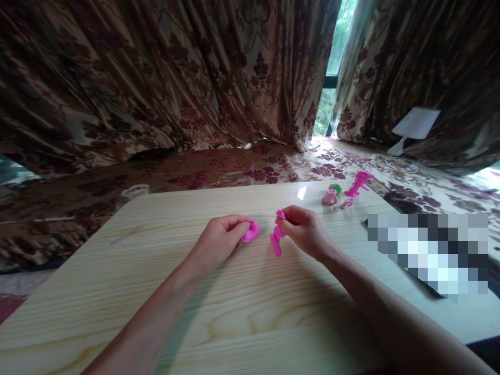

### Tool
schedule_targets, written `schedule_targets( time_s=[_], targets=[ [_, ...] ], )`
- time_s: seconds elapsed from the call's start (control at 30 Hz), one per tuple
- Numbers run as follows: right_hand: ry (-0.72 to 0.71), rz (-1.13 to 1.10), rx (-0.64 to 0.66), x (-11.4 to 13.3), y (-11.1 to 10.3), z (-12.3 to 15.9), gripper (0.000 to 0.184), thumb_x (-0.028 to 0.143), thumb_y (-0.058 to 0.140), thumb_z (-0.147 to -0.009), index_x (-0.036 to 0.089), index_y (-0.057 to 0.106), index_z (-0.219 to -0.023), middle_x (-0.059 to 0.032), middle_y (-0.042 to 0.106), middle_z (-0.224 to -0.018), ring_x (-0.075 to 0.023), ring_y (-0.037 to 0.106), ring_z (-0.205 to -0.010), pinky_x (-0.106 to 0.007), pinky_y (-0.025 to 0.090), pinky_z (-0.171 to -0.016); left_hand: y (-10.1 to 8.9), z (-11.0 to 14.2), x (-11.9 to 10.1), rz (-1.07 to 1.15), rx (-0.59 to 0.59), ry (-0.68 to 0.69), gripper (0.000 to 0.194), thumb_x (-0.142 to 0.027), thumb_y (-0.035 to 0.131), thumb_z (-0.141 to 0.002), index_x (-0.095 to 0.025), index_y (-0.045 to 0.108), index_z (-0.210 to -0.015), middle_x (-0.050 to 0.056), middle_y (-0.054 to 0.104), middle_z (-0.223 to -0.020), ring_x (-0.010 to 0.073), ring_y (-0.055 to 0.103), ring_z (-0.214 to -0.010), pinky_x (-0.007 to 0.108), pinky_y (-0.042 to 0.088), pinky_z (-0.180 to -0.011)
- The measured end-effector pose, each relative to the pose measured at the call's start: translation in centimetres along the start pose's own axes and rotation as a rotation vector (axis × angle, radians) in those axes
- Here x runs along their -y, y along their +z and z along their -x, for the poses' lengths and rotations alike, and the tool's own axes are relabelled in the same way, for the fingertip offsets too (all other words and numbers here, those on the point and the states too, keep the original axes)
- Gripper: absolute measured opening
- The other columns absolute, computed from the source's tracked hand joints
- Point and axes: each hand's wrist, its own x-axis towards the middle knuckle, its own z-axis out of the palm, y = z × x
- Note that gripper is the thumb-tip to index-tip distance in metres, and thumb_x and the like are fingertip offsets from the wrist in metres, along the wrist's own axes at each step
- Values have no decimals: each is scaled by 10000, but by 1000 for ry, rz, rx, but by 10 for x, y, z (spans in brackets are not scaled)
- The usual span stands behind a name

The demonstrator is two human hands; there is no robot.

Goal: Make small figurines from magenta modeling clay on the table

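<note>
Over the middle of the pale wooden table [234, 312], my left hand [221, 234] pinches a bright pink lump of modelling dough [253, 232] between thumb and fingers. To its right, my right hand [307, 226] is closed on a second pink piece [276, 245], which looks like the same dough. This piece is longer and lumpy, with one end hanging below the fingers. A small gap separates the two pink pieces. The fingers cover part of each.
At the back right stand a pale pink cup-like piece [329, 197], a green item [335, 188], a small pink item [347, 203] and a tall pink toy piece [357, 184]. A thin pink strip [127, 234] lies left. A blurred-out object [429, 255] lies right. Beyond is a white lamp [417, 123].
</note>
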Motion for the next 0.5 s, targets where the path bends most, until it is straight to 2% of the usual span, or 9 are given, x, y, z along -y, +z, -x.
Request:
schedule_targets(
  time_s=[0.1,0.2,0.27,0.37,0.43,0.5],
  targets=[
    [29,-206,105,3,-2,-2,186,267,585,-738,155,564,-885,25,549,-626,-83,486,-534,-203,380,-500,-4,-2,8,-219,9,106,334,-350,448,-828,-180,665,-639,-3,572,-617,134,508,-608,240,372,-593],
    [29,-191,197,6,2,-1,184,260,563,-767,135,623,-889,16,550,-625,-77,480,-544,-205,385,-518,-3,-1,7,-307,-82,201,258,-328,489,-811,-192,703,-761,32,609,-788,164,549,-769,261,405,-712],
    [34,-134,206,7,4,1,171,254,555,-776,125,660,-816,11,556,-612,-76,478,-549,-205,381,-523,2,1,3,-235,-120,224,232,-310,527,-793,-201,696,-908,47,623,-912,177,556,-871,272,411,-784],
    [21,-88,199,7,6,4,152,232,560,-770,132,675,-771,17,574,-610,-84,498,-560,-206,383,-526,12,5,-3,0,-23,144,302,-324,530,-800,-202,637,-1056,36,643,-870,156,579,-779,264,445,-707],
    [-12,-58,196,7,8,6,135,206,556,-768,134,669,-751,19,582,-613,-91,518,-570,-208,390,-530,20,6,-4,100,9,88,317,-348,536,-800,-193,621,-1063,19,638,-787,135,568,-677,247,443,-625],
    [-52,-5,184,7,9,8,132,186,547,-769,130,653,-714,20,573,-597,-96,526,-568,-207,390,-517,25,6,-4,113,-18,78,287,-360,552,-790,-177,641,-992,13,631,-747,123,555,-642,236,433,-604]
  ],
)
